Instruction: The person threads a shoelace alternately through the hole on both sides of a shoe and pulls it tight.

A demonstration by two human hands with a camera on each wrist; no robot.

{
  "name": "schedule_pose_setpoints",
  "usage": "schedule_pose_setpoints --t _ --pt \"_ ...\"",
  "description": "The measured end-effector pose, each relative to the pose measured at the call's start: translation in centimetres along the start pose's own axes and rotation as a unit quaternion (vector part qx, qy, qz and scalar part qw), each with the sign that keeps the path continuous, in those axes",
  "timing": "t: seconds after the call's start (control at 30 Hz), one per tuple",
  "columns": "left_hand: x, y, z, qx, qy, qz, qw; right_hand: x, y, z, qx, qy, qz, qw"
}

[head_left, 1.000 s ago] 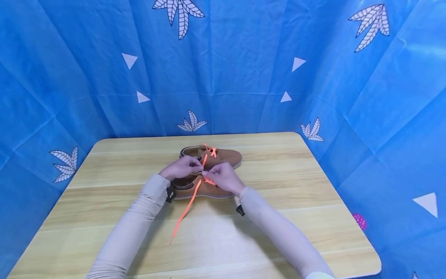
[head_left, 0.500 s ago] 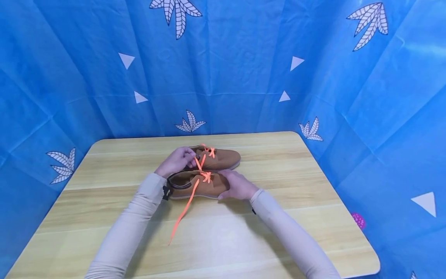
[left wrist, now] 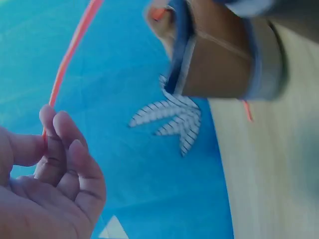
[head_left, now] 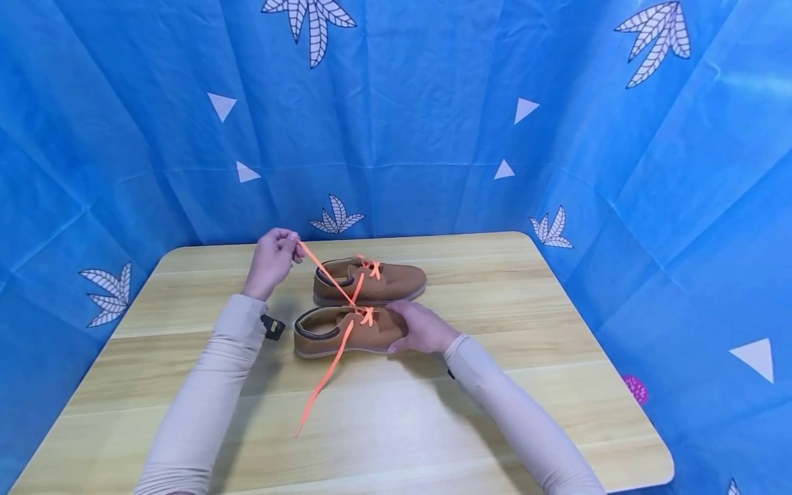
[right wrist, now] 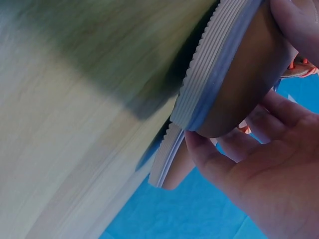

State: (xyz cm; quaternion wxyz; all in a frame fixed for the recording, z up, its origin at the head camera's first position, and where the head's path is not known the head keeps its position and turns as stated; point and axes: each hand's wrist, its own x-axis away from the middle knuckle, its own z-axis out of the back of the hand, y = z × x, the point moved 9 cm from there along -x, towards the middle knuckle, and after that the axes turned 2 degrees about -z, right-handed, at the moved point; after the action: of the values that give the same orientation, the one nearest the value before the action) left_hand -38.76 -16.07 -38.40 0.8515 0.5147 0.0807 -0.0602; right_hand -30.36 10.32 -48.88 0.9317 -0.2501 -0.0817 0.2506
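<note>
Two brown shoes lie side by side, toes to the right: a near shoe (head_left: 374, 335) and a far shoe (head_left: 401, 280). My left hand (head_left: 272, 258) pinches the end of an orange shoelace (head_left: 324, 271) between thumb and finger, as the left wrist view shows too. That lace runs taut from the near shoe's eyelets up to the left, crossing in front of the far shoe. My right hand (head_left: 423, 328) holds the near shoe round its toe, with fingers and thumb on opposite sides. The near shoe's other lace end (head_left: 322, 385) trails loose toward me on the table.
The shoes stand on a light wooden table (head_left: 495, 412) with rounded corners. Behind and beside it hangs a blue curtain (head_left: 421, 124) printed with white leaves and triangles. The far shoe's own orange laces (head_left: 373, 268) are threaded at its front eyelets.
Both hands were together over the near shoe's laces. My right hand has moved right and taken hold of the toe; my left hand has drawn the lace up and left until taut.
</note>
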Motion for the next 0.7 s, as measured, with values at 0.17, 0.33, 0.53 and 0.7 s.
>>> schedule_pose_setpoints --t 0.17,0.33,0.53,0.7 --pt "0.6 -3.7 0.1 -0.082 -0.05 0.03 0.995 0.1 0.1 0.1 0.003 -0.002 -0.003 1.0" --pt "2.9 -9.2 -1.1 -0.15 -0.175 0.08 0.9698 0.0 0.0 -0.1 0.008 -0.007 -0.002 1.0" --pt "4.1 -8.0 -2.9 -0.216 -0.19 0.019 0.9576 -0.2 0.0 -0.1 0.006 -0.009 0.002 1.0" --pt "4.2 -1.8 -6.9 -0.171 -0.221 -0.101 0.9548 -0.3 0.2 0.0 0.003 -0.006 0.005 1.0"
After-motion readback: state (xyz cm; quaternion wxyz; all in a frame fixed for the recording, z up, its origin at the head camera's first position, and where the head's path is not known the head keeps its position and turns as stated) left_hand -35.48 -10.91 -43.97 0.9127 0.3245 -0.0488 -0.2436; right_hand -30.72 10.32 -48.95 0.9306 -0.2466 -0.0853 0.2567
